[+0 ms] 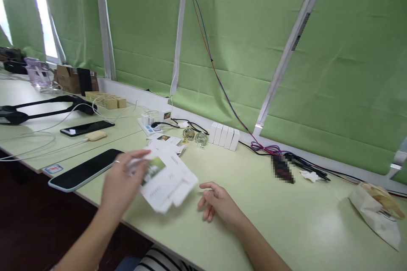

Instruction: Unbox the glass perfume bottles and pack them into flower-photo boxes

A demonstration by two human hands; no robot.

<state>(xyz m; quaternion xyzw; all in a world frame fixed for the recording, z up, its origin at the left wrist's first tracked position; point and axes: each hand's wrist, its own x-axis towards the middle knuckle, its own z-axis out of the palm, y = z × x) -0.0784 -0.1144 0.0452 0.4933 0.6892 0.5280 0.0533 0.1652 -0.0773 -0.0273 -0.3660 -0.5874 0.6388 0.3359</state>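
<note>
My left hand (pixel 122 178), a ring on one finger, grips a flattened white paper box (pixel 168 178) by its left edge. The box is slightly blurred, with a green picture and loose flaps, and is held above the table. To its right, my right hand (pixel 219 203) holds nothing, its fingers apart and loosely curled. Behind the held box lie more flat white printed boxes (pixel 165 139), partly covered by it. Two small round glass-like pieces (pixel 201 138) rest just beyond.
Several white boxes (pixel 224 135) stand in a row near the wall. A power strip (pixel 149 127) with plugs, a phone (pixel 87 128) and a dark pad (pixel 85 170) lie leftward. Cables (pixel 267 149) run along the back; a cloth bag (pixel 377 211) sits far right.
</note>
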